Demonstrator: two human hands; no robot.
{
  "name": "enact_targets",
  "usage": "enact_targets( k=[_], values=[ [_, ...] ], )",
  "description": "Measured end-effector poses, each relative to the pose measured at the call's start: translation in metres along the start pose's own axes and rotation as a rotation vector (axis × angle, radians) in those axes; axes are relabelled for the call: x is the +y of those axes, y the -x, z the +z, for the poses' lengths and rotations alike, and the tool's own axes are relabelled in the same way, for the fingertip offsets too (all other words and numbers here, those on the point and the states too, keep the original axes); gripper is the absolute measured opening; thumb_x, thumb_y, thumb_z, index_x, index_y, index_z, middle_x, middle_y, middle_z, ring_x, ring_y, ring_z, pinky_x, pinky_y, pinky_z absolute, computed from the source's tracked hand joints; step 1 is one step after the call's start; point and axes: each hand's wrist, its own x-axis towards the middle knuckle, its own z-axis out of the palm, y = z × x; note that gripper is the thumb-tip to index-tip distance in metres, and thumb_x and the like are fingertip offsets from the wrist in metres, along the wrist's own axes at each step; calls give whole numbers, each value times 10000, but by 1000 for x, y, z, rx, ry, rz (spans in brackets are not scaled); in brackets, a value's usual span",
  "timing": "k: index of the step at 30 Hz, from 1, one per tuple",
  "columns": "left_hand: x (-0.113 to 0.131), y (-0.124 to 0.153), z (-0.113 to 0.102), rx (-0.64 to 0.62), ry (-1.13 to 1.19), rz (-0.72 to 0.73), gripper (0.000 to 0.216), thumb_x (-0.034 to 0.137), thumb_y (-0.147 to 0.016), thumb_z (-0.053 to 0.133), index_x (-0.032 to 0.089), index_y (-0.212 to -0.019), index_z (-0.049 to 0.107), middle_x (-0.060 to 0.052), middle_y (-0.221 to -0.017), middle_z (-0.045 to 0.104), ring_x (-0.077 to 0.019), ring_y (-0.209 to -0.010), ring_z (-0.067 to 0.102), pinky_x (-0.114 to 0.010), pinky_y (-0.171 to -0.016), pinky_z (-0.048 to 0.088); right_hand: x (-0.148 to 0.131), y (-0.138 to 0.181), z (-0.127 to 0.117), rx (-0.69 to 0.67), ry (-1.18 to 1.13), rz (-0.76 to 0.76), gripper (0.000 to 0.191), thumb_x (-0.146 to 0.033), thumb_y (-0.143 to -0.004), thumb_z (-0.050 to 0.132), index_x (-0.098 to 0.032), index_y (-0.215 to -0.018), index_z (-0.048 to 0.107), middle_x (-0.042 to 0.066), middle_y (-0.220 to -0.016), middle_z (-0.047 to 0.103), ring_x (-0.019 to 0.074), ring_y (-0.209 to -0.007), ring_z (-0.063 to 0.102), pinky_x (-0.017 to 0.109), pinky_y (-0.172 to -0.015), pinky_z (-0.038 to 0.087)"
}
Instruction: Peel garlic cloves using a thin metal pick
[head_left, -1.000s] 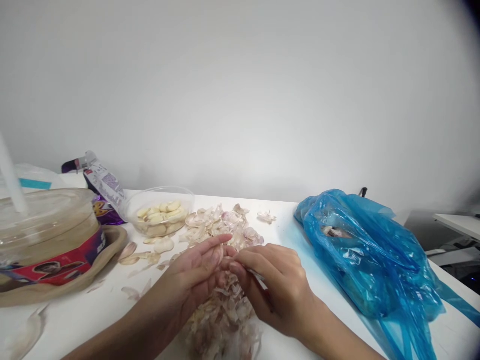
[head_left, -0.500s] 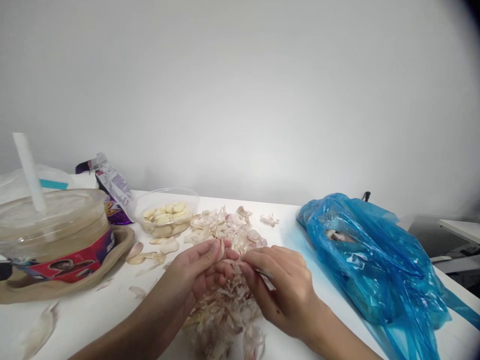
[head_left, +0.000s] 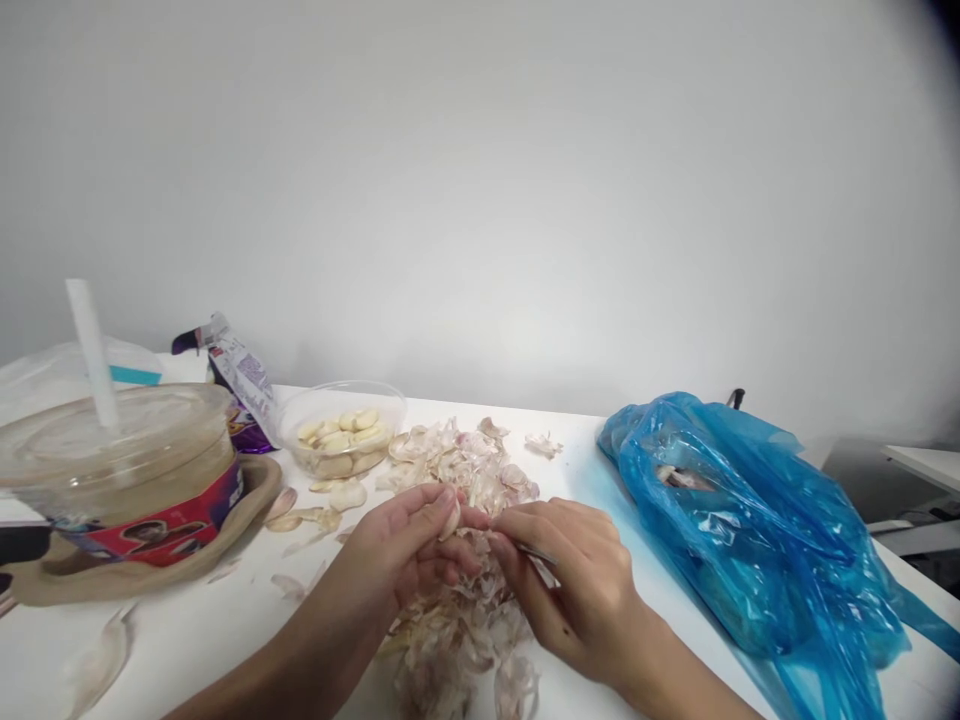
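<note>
Left hand (head_left: 397,555), shifted rightward, pinches clove (head_left: 450,518) (right hand (head_left: 577,590) half-hides thin tool (head_left: 538,552)).

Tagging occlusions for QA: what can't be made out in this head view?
Garlic clove, head view: mostly covered by the left hand and right hand; how far it is peeled cannot be told.
Metal tool in the right hand: only a sliver shows past the fingers, type unclear.
Blue bag: contents veiled by crinkled film, lower corner cut by the frame edge.
Cup label: blurred, unreadable.

no legible text; print on cup band (head_left: 161,520) and packet (head_left: 245,376) too blurred
</note>
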Motion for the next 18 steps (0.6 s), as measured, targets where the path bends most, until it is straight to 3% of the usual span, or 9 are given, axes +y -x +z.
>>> enact_targets(
  k=[18],
  values=[
    [-2,0,-1,40,16,-39,145,310,-780,570,167,-777,593,-8,-738,610,-125,-690,561,-227,-644,466,-1,0,1,-1,37,-15,161,-148,-830,466,-149,-976,534,24,-690,607,126,-583,554,253,-517,398]
  ],
)
